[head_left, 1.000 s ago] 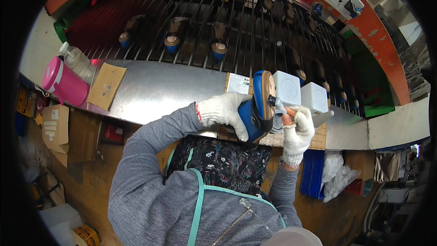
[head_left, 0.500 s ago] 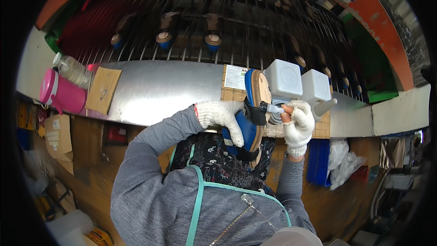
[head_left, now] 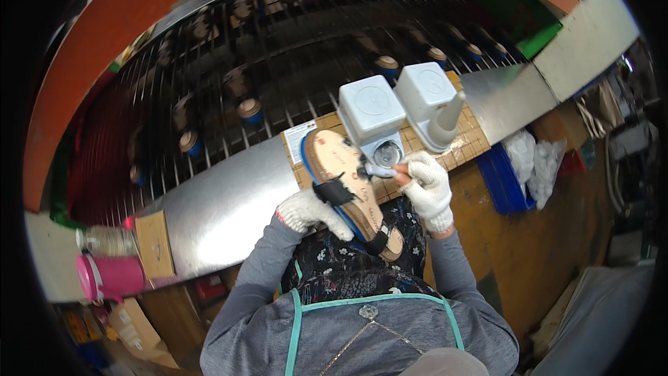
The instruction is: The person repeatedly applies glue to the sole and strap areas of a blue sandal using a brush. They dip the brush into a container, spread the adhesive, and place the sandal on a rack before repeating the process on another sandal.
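Note:
My left hand (head_left: 312,213), in a white knit glove, grips a sandal (head_left: 353,202) by its left side. The sandal has a beige flat face turned up, black straps, a brown rim and blue along its edge. My right hand (head_left: 427,186), gloved with bare fingertips showing, pinches the pale handle of a brush (head_left: 380,170). Its dark tip meets the beige face near the sandal's right edge. Just beyond that hand stands a white dispenser pot (head_left: 371,108) with a round cup (head_left: 387,154) at its foot.
Another white pot (head_left: 426,90) with a conical spout stands at the right on a tan board (head_left: 476,125). Beyond the metal ledge (head_left: 229,198), a rack of rods (head_left: 292,90) carries several shoes. A pink jug (head_left: 115,275) and a cardboard piece (head_left: 154,244) sit at left; a blue bin (head_left: 504,184) stands at right.
The view has swung round. The sandal has turned so its beige face is up toward me, and the brush tip has come onto that face. Both hands keep their grip.

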A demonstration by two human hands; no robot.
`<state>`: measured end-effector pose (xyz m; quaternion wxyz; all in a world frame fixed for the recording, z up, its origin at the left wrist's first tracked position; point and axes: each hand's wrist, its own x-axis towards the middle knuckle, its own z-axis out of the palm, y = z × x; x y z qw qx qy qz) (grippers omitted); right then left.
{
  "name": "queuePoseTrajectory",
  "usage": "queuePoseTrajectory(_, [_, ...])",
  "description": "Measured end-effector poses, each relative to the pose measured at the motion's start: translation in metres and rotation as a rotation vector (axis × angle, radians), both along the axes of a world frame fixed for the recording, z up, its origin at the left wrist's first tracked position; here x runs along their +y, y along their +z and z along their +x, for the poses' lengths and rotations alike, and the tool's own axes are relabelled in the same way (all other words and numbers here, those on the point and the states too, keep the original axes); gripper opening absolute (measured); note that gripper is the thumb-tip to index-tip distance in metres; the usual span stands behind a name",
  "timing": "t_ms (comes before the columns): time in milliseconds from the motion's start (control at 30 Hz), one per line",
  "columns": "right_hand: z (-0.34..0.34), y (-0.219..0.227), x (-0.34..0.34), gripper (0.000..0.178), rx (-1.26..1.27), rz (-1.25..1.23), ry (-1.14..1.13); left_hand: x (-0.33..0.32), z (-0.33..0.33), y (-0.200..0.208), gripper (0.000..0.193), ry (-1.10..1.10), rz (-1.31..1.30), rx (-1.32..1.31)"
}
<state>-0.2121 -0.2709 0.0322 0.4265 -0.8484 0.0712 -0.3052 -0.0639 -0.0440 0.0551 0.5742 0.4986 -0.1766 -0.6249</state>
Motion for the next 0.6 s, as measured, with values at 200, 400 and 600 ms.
queuePoseTrajectory(200, [-0.039,-0.022,-0.026,0.012,0.338,-0.136,-0.362,0.001,0.015,-0.035,0.087,0.367,-0.394,0.093])
queuePoseTrajectory(400, [-0.021,-0.016,-0.032,0.007,0.345,-0.625,-0.426,-0.012,0.023,-0.023,0.066,0.442,-0.657,-0.03])
queuePoseTrajectory(600, [-0.012,-0.004,-0.042,0.006,0.361,-0.798,-0.33,-0.042,0.01,-0.009,0.062,0.743,-0.246,-0.263])
